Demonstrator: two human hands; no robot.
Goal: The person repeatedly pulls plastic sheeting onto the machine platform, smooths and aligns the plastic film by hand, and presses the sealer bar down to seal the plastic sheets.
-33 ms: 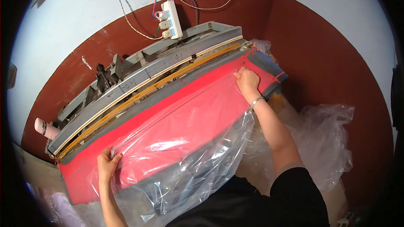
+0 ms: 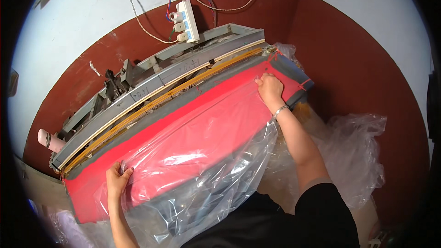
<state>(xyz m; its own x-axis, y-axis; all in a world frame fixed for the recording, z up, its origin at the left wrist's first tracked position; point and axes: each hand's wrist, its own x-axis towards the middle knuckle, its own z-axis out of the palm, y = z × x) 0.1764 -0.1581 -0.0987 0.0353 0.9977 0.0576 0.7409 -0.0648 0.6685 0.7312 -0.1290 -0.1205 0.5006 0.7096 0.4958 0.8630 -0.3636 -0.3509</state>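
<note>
Both hands, left hand and right hand, press a clear plastic bag flat on the red padded table beside the long grey sealing machine

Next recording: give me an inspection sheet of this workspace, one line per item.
Surface: red bench top in front of a long grey sealing machine.
Job's things: clear plastic bag spread flat on the red surface, its upper edge lying toward the machine's bar.
Clutter: loose clear plastic sheeting piled at the right.
Grippers: left hand presses the bag's lower left edge; right hand pins its upper right corner; a bracelet shows on the right wrist.
Cables: white power strip with plugs on the wall, thin wires looping above it.
Surroundings: wall painted dark red below, white above.
</note>
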